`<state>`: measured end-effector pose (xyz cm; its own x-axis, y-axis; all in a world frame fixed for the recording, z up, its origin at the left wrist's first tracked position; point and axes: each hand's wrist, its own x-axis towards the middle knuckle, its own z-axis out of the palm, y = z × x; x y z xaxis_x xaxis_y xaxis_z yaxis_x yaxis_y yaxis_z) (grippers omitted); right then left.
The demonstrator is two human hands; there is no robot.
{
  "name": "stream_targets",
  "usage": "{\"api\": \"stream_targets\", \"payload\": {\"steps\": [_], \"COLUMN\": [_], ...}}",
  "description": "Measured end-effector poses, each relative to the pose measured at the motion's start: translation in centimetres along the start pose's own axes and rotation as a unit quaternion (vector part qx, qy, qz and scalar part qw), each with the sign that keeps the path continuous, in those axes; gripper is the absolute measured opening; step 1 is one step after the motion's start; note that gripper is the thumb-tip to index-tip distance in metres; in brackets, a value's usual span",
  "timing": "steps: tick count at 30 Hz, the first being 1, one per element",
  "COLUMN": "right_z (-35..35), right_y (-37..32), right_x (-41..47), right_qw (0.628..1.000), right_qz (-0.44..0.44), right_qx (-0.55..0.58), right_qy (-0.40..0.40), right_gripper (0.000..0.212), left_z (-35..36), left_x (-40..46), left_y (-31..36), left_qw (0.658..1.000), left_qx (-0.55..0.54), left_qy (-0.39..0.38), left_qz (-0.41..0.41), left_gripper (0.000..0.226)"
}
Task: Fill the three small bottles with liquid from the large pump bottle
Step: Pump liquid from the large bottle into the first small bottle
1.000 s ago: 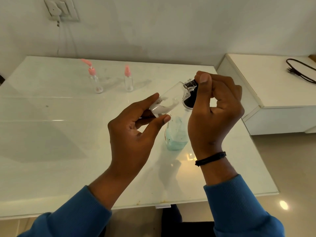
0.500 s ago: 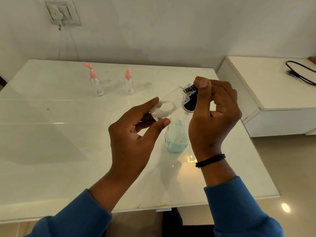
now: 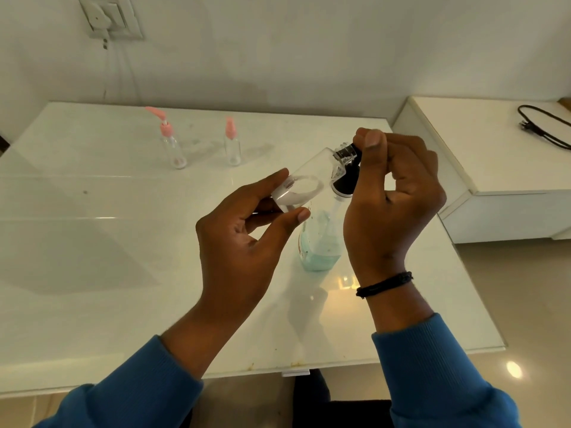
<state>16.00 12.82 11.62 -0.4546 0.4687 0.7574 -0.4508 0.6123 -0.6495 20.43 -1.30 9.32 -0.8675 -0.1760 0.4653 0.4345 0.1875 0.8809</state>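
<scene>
Above the table (image 3: 92,242), the left hand (image 3: 244,242) pinches a tilted clear bottle (image 3: 309,180) by its base while the right hand (image 3: 392,196), raised, fingers curled, grips its neck above the pump bottle (image 3: 318,245).

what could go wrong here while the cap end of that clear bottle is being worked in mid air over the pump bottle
1. The clear bottle is tilted, pinched only at its base by the left hand; a hard twist by the right hand at the cap might slip it free.
2. It hangs right above the large pump bottle, so a drop could knock that over.
3. If the cap comes off suddenly, it may fall onto the table and roll away.
</scene>
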Motion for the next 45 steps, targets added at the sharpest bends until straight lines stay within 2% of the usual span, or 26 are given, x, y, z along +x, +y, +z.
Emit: {"api": "stream_targets", "payload": {"steps": [45], "right_z": [0.33], "right_y": [0.15], "right_x": [-0.37], "right_qw": [1.0], "right_qz": [0.019], "right_qx": [0.014], "right_qy": [0.002], "right_gripper": [0.023], "left_z": [0.03], "left_x": [-0.01], "left_y": [-0.15], "left_qw": [1.0], "left_qx": [0.011], "left_qy": [-0.001], "left_qz": [0.003], "left_gripper": [0.045]}}
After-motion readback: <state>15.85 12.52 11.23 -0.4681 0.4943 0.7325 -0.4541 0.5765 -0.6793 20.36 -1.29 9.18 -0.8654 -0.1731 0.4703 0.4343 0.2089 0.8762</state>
